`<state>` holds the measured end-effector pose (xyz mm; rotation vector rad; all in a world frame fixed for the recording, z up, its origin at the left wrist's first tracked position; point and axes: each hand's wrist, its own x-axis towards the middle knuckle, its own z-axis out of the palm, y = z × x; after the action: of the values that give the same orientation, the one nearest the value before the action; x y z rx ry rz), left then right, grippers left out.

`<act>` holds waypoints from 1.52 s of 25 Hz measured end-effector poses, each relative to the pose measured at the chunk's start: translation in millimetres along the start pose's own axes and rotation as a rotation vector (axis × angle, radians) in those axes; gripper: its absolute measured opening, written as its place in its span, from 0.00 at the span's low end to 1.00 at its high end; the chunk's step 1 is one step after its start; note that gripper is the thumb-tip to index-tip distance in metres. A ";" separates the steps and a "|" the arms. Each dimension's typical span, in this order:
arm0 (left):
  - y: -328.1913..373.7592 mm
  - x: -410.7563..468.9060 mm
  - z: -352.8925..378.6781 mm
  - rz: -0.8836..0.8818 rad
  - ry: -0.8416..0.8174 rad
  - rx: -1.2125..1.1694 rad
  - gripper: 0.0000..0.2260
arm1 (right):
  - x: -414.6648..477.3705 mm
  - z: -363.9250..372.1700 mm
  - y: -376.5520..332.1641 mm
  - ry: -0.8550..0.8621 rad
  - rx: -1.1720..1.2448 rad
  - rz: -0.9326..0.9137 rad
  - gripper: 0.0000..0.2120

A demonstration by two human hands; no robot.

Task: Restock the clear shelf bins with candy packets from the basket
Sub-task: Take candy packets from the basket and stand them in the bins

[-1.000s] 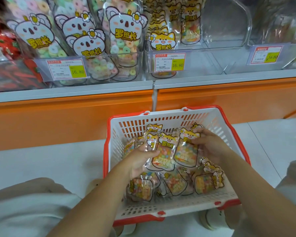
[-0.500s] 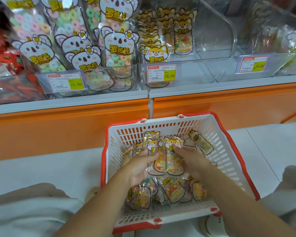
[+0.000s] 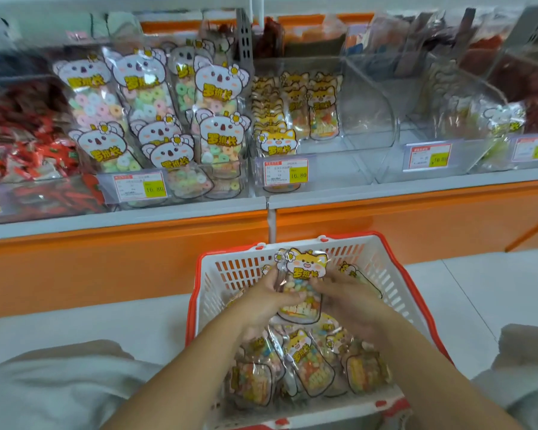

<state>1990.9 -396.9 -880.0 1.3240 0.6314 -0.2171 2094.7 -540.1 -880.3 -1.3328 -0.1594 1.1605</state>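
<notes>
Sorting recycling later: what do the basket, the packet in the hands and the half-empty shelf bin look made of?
Basket: seemingly rigid moulded plastic, matt white with a red rim; its slotted walls suggest moulding. Packet: thin glossy film, clear with print, its contents showing through. Shelf bin: hard clear plastic, possibly acrylic; see-through, with bright curved edges.

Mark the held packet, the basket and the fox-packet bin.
held packet point(image 3: 305, 270): head view, on its fox label.
basket point(image 3: 398, 296): head view, on its white right wall.
fox-packet bin point(image 3: 370, 103): head view, on its clear right wall.
</notes>
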 end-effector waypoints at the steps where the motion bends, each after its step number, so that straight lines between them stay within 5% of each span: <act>1: 12.1 -6.6 2.5 0.016 -0.013 0.015 0.27 | -8.1 2.1 -9.8 -0.054 -0.082 -0.040 0.16; 3: 37.7 -18.3 6.3 0.101 -0.034 0.077 0.22 | -22.8 7.7 -33.6 -0.074 -0.198 -0.106 0.21; 7: 105.3 -33.2 7.4 0.296 -0.010 0.201 0.27 | -35.5 16.6 -99.9 -0.039 -0.257 -0.263 0.23; 12: 186.5 -47.8 -11.2 0.550 0.302 0.562 0.26 | -19.9 16.6 -200.2 0.007 -0.217 -0.421 0.20; 15: 194.6 -42.5 -34.6 0.652 0.561 0.773 0.21 | 13.8 11.5 -256.7 0.176 -0.302 -0.518 0.09; 18: 193.0 -27.5 -50.1 0.646 0.712 0.989 0.20 | 79.6 4.9 -290.0 0.364 -0.448 -0.501 0.10; 26: 189.1 -5.8 -62.0 0.681 0.826 1.215 0.19 | 198.8 6.7 -282.9 0.437 -0.704 -0.200 0.24; 28: 187.9 -3.0 -63.2 0.691 0.826 1.214 0.21 | 200.6 10.8 -281.0 0.509 -0.932 -0.193 0.28; 32: 186.2 -1.6 -63.4 0.695 0.828 1.205 0.24 | 200.7 12.2 -279.1 0.513 -0.944 -0.247 0.23; 35: 185.2 -1.4 -62.1 0.686 0.826 1.202 0.23 | 200.1 9.7 -277.6 0.484 -1.133 -0.243 0.31; 38: 185.3 -0.6 -63.0 0.695 0.824 1.188 0.22 | 195.7 8.2 -276.6 0.456 -1.065 -0.244 0.34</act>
<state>2062.5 -290.5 -732.2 2.7459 0.6784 0.6752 2337.0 -340.2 -753.1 -2.3861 -0.6445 0.4985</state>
